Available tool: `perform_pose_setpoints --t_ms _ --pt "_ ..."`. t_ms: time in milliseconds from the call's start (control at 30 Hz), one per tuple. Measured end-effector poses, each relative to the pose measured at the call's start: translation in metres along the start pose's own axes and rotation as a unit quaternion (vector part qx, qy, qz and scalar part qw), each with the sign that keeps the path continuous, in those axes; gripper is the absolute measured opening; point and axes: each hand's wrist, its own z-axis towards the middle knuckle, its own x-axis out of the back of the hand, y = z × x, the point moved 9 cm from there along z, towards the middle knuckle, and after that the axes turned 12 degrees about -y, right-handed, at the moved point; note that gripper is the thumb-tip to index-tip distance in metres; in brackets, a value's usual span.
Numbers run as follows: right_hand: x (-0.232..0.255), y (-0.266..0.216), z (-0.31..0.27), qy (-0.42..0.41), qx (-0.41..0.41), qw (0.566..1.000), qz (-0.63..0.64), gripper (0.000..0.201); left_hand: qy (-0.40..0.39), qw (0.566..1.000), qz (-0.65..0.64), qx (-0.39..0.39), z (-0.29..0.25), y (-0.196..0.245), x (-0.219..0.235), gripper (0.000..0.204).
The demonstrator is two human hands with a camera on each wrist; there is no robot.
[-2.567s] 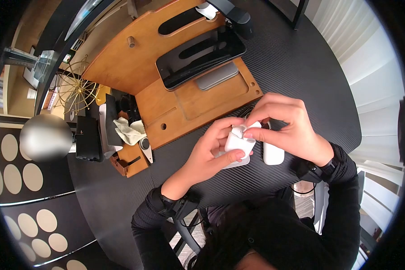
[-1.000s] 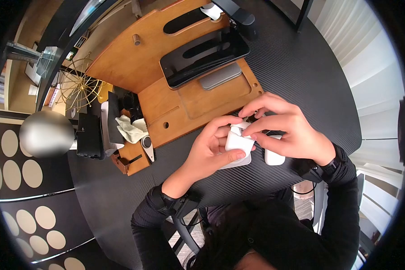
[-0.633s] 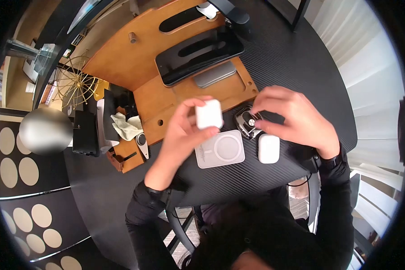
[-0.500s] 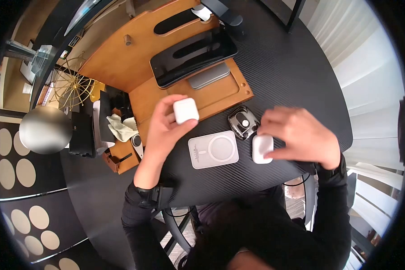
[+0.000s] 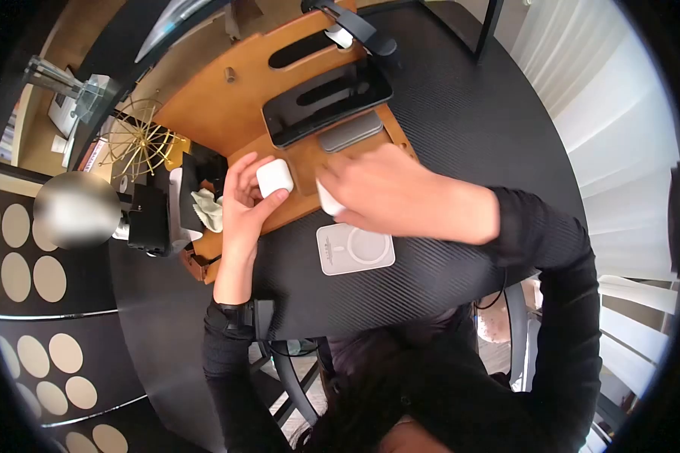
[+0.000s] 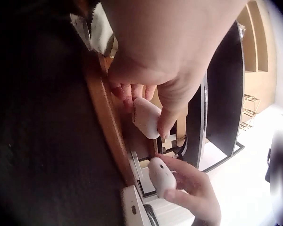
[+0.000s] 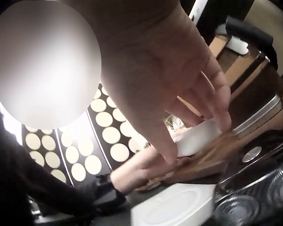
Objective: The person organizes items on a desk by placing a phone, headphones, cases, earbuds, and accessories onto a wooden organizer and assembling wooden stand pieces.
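My left hand holds a small white earbud case between thumb and fingers, in front of the wooden desk stand. My right hand, blurred, grips a second white earbud case a short way to its right. In the left wrist view this second case shows a small dark port on its end. Its far side is covered by my fingers in the right wrist view. Below my right hand, a pale flat pad with a ring mark lies on the black table.
The wooden stand bears a black phone-like slab and a grey flat case. A glossy black gadget sits near the pad, hidden in the head view. At the left are a cloth and a gold wire wheel.
Earlier both hands were at the first case. My left hand has since carried it left, while my right hand has picked the second case off the table and brought it left above the pad.
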Motion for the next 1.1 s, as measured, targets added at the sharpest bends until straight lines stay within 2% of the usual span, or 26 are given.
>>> perform_pose_setpoints --t_ms 67,133,200,267,333,367,400,567,633,767,833,933,1000,1100 --pt "-0.021 0.007 0.032 0.04 0.005 0.998 -0.045 0.033 0.002 1.0 -0.021 -0.01 -0.002 0.002 0.002 0.068" --pt "-0.018 0.004 0.039 0.077 0.012 0.993 -0.086 0.031 0.0 1.0 -0.015 -0.019 -0.002 0.003 0.003 0.069" --pt "-0.006 0.008 0.028 0.125 0.017 0.992 0.012 0.021 -0.013 0.999 -0.003 -0.031 0.0 0.0 0.002 0.072" --pt "0.018 0.007 -0.005 0.131 0.0 0.99 0.044 0.025 0.01 0.999 0.035 -0.032 0.004 -0.003 0.002 0.076" --pt "0.006 0.018 -0.029 -0.027 -0.083 0.995 0.056 0.034 0.03 0.998 0.048 -0.029 0.011 -0.01 0.005 0.079" --pt "-0.001 0.02 -0.043 -0.058 -0.102 0.992 0.047 0.034 0.06 0.993 0.091 -0.035 0.015 -0.014 0.011 0.08" --pt "-0.005 0.018 -0.055 -0.044 -0.106 0.993 0.04 0.037 0.087 0.986 0.135 -0.04 0.018 -0.016 0.015 0.081" --pt "-0.023 0.022 -0.075 -0.015 -0.144 0.988 0.061 0.052 0.084 0.986 0.144 -0.019 0.037 -0.01 0.006 0.087" --pt "-0.022 0.026 -0.073 -0.024 -0.142 0.985 0.096 0.058 0.048 0.988 0.148 -0.012 0.046 -0.01 -0.001 0.092" --pt "-0.019 0.025 -0.065 -0.005 -0.109 0.99 0.084 0.058 0.028 0.991 0.124 -0.037 0.052 -0.008 -0.005 0.096" --pt "-0.026 0.031 -0.062 -0.036 -0.102 0.987 0.123 0.059 0.023 0.956 0.287 -0.057 0.046 0.01 -0.011 0.092" --pt "-0.026 0.037 -0.061 -0.033 -0.104 0.985 0.137 0.06 -0.019 0.955 0.295 -0.027 0.048 0.006 -0.012 0.096" --pt "-0.02 0.04 -0.06 -0.024 -0.093 0.986 0.138 0.06 -0.019 0.963 0.268 -0.035 0.057 -0.014 -0.004 0.096" --pt "-0.015 0.055 -0.059 -0.023 -0.112 0.977 0.178 0.059 -0.005 0.967 0.249 -0.049 0.059 -0.015 -0.006 0.094"
